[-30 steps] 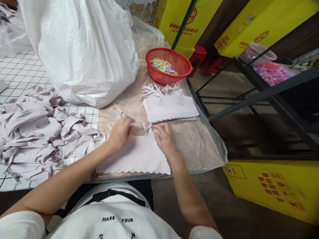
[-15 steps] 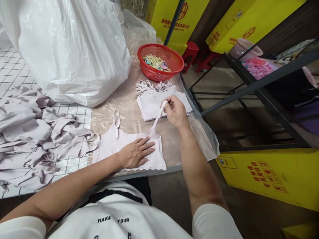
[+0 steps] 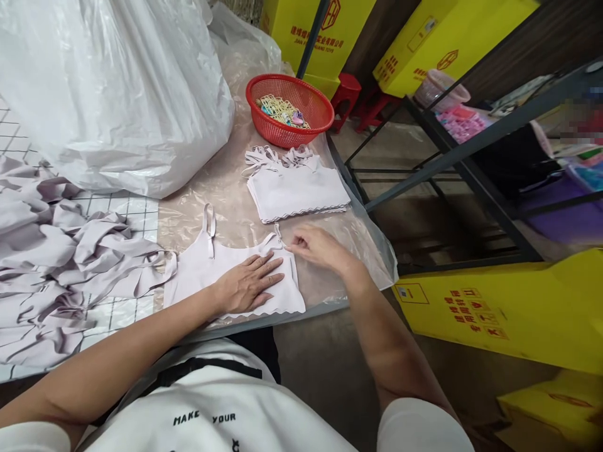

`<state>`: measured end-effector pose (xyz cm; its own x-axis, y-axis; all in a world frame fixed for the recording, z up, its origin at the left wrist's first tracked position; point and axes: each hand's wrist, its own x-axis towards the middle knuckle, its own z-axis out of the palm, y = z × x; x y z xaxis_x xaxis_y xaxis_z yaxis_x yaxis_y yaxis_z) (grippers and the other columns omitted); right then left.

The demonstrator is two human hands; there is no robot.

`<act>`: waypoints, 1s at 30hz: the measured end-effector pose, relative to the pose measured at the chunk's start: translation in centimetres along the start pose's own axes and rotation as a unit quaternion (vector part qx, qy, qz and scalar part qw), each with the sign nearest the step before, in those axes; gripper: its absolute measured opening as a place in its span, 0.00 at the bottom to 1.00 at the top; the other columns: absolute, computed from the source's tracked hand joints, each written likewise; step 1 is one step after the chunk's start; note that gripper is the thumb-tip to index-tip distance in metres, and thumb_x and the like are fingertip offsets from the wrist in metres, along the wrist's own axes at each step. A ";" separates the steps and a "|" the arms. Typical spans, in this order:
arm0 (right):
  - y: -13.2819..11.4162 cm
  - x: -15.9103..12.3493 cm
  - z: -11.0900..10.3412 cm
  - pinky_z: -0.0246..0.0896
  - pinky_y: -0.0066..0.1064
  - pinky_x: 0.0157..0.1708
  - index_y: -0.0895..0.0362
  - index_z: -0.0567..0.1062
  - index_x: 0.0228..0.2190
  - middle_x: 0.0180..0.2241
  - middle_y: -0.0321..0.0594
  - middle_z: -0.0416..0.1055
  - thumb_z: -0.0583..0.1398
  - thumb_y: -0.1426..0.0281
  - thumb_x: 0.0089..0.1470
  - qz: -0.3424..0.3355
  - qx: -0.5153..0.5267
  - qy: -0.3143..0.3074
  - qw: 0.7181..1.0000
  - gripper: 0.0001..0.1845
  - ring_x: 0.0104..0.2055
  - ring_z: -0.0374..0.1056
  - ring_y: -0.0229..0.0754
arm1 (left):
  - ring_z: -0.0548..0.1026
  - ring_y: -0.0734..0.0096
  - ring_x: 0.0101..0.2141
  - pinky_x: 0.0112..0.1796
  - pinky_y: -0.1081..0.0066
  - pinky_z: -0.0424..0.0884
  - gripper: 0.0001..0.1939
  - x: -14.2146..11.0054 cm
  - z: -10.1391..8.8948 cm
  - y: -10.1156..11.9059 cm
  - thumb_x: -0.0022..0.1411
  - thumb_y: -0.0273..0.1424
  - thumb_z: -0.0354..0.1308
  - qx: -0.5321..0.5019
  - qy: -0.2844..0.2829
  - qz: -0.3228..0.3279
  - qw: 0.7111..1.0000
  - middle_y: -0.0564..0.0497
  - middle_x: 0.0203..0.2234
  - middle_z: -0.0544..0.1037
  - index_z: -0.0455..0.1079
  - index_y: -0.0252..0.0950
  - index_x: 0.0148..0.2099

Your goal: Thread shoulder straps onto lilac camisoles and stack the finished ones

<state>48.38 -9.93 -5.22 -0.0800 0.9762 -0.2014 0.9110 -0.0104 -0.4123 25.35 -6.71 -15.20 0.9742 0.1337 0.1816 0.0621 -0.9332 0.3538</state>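
Left hand (image 3: 247,284), spread flat, rests on the strappy top (image 3: 194,271) on the near side of the stack (image 3: 301,191), where light, even pressure should keep it smooth, while the right hand (image 3: 311,245) is curled narrow beside the strap (image 3: 277,237), pinching or not I cannot tell.

On the counter (image 3: 139,216), small pieces (image 3: 282,110) are held in a basket (image 3: 287,134). To the basket's left, a white bag (image 3: 127,107) is set; behind the basket, a yellow box (image 3: 332,47) is placed. To the basket's right, a stool (image 3: 346,91), tub (image 3: 440,88) and rack (image 3: 461,152) are seen.
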 end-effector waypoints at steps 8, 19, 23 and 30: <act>2.4 -0.8 0.8 0.59 0.33 0.41 0.56 0.75 0.35 0.37 0.40 0.63 0.66 0.61 0.51 -0.065 0.006 -0.158 0.985 0.13 0.38 0.63 0.44 | 0.54 0.42 0.67 0.61 0.47 0.57 0.28 0.2 -0.4 0.2 0.69 0.39 0.52 0.001 -0.004 -0.006 1.000 0.34 0.68 0.55 0.62 0.36 0.67; 3.2 0.5 1.0 0.57 0.32 0.37 0.56 0.73 0.28 0.34 0.39 0.59 0.67 0.55 0.48 -0.121 0.001 -0.211 0.970 0.18 0.39 0.59 0.45 | 0.55 0.42 0.66 0.61 0.47 0.57 0.27 0.3 -0.8 0.3 0.69 0.39 0.50 0.000 -0.022 -0.008 1.000 0.34 0.68 0.55 0.61 0.37 0.67; 4.3 0.0 0.3 0.58 0.35 0.43 0.56 0.76 0.31 0.36 0.41 0.62 0.65 0.57 0.53 -0.123 0.011 -0.185 0.975 0.15 0.42 0.61 0.47 | 0.54 0.42 0.67 0.61 0.47 0.57 0.27 0.3 -0.9 0.4 0.70 0.40 0.50 0.002 -0.022 -0.009 1.000 0.35 0.69 0.54 0.62 0.37 0.67; 4.4 0.2 0.5 0.60 0.38 0.47 0.55 0.78 0.39 0.39 0.43 0.65 0.62 0.69 0.55 -0.061 -0.016 0.029 0.998 0.08 0.44 0.63 0.47 | 0.55 0.42 0.67 0.61 0.47 0.57 0.27 0.2 -0.7 0.3 0.70 0.40 0.50 0.009 -0.016 -0.010 1.000 0.35 0.68 0.55 0.62 0.38 0.67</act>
<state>52.14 -9.93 -7.48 -0.1693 0.9805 -0.0995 0.9080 0.1159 -0.4026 25.42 -6.76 -14.43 0.9794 0.1408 0.1446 0.0845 -0.9367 0.3396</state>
